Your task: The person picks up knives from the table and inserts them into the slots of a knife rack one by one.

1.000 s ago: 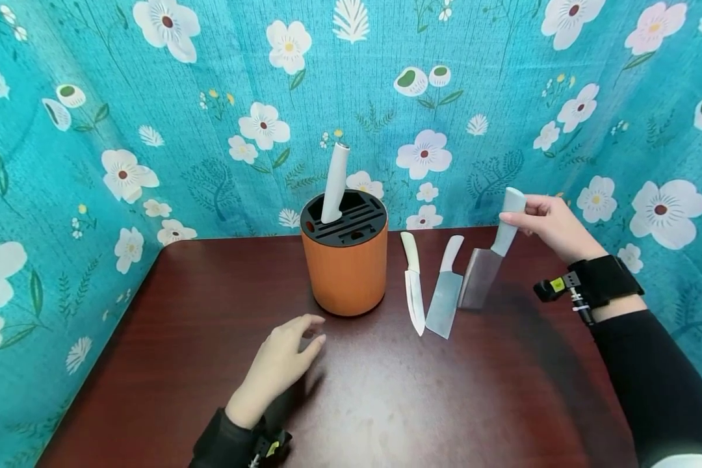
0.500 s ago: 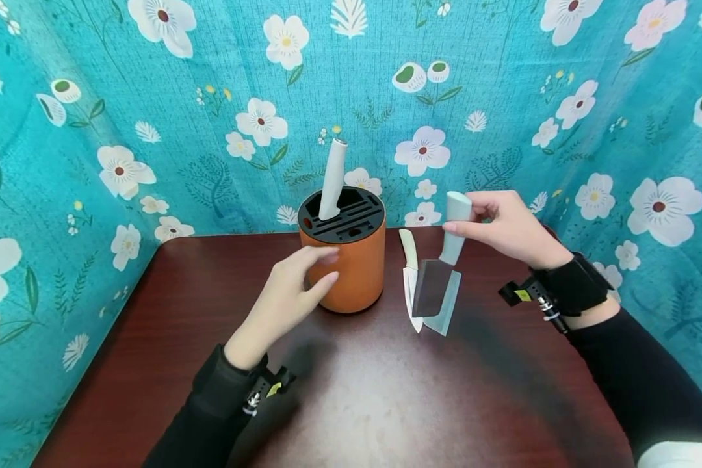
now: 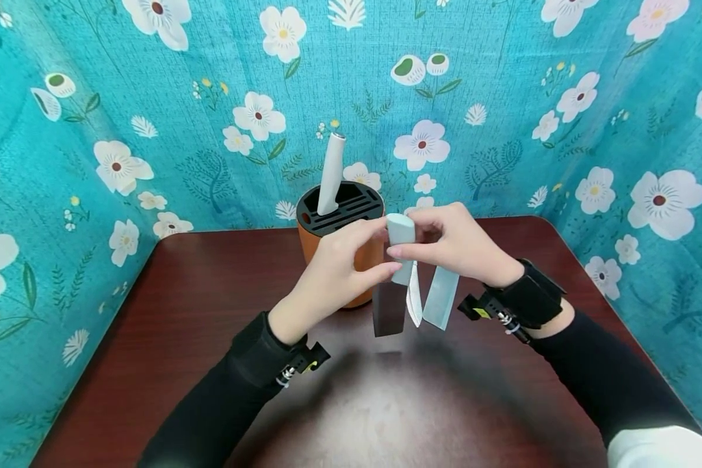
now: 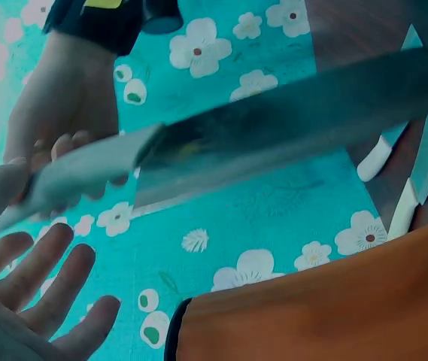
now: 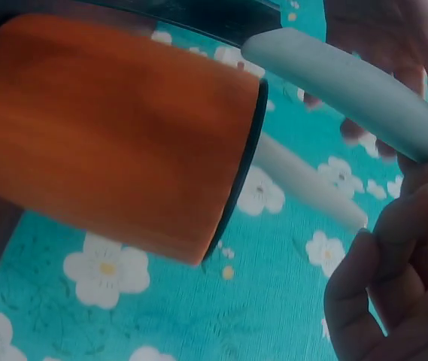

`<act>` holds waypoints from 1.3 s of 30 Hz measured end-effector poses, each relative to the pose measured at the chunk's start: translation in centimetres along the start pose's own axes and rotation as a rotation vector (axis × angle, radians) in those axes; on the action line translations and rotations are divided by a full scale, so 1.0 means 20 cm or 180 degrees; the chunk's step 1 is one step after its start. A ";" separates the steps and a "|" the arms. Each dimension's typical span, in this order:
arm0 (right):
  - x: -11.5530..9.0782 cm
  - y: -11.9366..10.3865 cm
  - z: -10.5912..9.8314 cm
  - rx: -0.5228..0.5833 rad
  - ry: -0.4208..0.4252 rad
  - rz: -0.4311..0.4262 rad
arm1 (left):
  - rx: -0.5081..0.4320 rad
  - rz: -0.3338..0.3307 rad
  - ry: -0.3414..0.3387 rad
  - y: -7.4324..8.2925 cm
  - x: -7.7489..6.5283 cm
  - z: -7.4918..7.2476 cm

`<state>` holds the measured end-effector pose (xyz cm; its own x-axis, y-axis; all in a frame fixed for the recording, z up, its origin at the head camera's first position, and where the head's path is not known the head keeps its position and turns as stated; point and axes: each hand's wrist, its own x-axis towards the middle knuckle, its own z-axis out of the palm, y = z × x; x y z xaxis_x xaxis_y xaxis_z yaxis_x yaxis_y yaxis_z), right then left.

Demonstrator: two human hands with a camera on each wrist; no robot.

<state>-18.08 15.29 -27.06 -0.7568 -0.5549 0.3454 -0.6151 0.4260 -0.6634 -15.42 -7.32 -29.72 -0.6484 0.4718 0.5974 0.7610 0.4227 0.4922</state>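
Note:
My right hand [image 3: 459,244] holds a cleaver by its pale blue-green handle [image 3: 400,229], upright above the table with its dark blade [image 3: 389,311] pointing down. My left hand [image 3: 345,260] is at the other side of that handle, its thumb against or very near it. In the left wrist view, the left fingers [image 4: 44,282] are spread loosely, not wrapped around the handle. Just behind stands an orange round knife block [image 3: 310,246] with a black slotted top; a white-handled knife [image 3: 331,174] sticks up from it. The right wrist view shows the cleaver handle [image 5: 349,90] beside the block.
A narrow knife [image 3: 413,302] and a second cleaver [image 3: 441,298] lie on the dark red-brown table [image 3: 222,279], right of the block, partly hidden by the hands. A turquoise floral cloth [image 3: 210,97] hangs around the table's back and sides.
My right hand has carried the cleaver leftward from the table's right side, to in front of the block. My left hand has risen and moved right to meet it.

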 end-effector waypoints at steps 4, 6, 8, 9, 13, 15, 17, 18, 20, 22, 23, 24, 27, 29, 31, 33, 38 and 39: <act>0.01 -0.02 0.04 -0.0026 -0.0019 -0.0103 | -0.0001 -0.0014 0.0038 0.01 0.00 0.03; 0.02 -0.02 0.05 -0.0057 -0.0006 -0.0117 | -0.0017 -0.0076 0.0045 0.01 -0.01 0.03; 0.02 -0.03 0.06 -0.0091 0.0015 -0.0122 | -0.0052 -0.0152 0.0033 0.02 -0.01 0.03; 0.02 -0.03 0.06 -0.0092 0.0023 -0.0120 | -0.0069 -0.0188 0.0022 0.02 -0.01 0.03; 0.01 -0.03 0.07 -0.0109 0.0088 -0.0064 | -0.0213 -0.0337 0.0011 0.02 -0.01 0.03; 0.01 -0.03 0.07 -0.0125 0.0132 -0.0031 | -0.0265 -0.0383 0.0036 0.03 -0.01 0.03; 0.00 -0.03 0.06 -0.0113 0.0167 0.0013 | -0.0263 -0.0388 0.0077 0.03 0.00 0.03; 0.00 -0.04 0.06 -0.0084 0.0192 0.0042 | -0.0239 -0.0372 0.0109 0.03 0.01 0.03; -0.02 -0.04 0.05 0.0018 0.0244 0.0144 | -0.0214 -0.0340 0.0176 0.03 0.03 0.02; -0.05 -0.03 0.03 0.0153 0.0287 0.0300 | -0.0210 -0.0339 0.0271 0.02 0.05 0.00; -0.07 -0.02 0.02 0.0218 0.0307 0.0368 | -0.0223 -0.0349 0.0330 0.02 0.06 -0.01; -0.10 0.00 0.01 0.0262 0.0331 0.0444 | -0.0257 -0.0361 0.0398 0.02 0.07 -0.03; -0.17 0.07 0.02 0.0318 0.0275 0.0658 | -0.0408 -0.0450 0.0636 0.02 0.12 -0.08; -0.22 0.14 0.04 0.0285 0.0104 0.0761 | -0.0531 -0.0472 0.0813 0.03 0.17 -0.13; -0.29 0.22 0.08 0.0229 -0.0193 0.0873 | -0.0658 -0.0464 0.0979 0.05 0.22 -0.18; -0.35 0.29 0.12 0.0203 -0.0537 0.0968 | -0.0755 -0.0381 0.1140 0.07 0.28 -0.23; -0.51 0.43 0.23 0.0409 -0.1126 0.1148 | -0.0907 0.0018 0.1562 0.10 0.39 -0.33; -0.54 0.46 0.24 0.0450 -0.1172 0.1184 | -0.0944 0.0086 0.1638 0.10 0.41 -0.34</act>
<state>-14.51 21.64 -40.08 -0.7747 -0.6095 -0.1685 -0.2655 0.5553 -0.7881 -19.05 -7.89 -19.53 -0.5918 0.0123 0.8060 0.7984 0.1465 0.5840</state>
